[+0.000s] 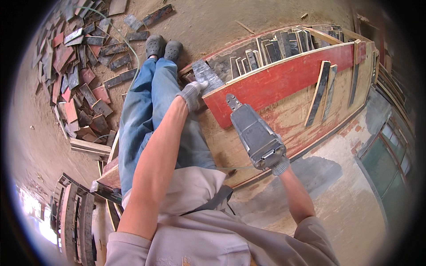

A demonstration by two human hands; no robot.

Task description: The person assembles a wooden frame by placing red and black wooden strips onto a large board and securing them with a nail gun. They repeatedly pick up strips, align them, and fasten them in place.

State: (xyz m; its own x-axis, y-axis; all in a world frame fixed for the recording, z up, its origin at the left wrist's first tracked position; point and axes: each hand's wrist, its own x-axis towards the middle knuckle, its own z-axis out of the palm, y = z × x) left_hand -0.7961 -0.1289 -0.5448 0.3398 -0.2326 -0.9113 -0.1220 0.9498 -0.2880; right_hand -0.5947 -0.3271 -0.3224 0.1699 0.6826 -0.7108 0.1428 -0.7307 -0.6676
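Note:
My left hand (195, 91), in a pale knit glove, grips the near end of a short grey board (207, 76). That board lies beside the end of a long red plank (279, 79). My right hand (277, 166), gloved too, is wrapped round the handle end of a dark grey nail gun (256, 135); the tool's body hides most of its fingers. Its metal nose (232, 102) points away from me, above the red plank near its left end and the bare wooden panel (275, 133).
Behind the red plank stands a row of short wood pieces (270, 48). Two dark strips (317, 94) lean against its near side. Scrap boards (80, 75) are heaped on the floor at left, with a thin green hose (122, 37) passing by. A window (386, 164) is at right.

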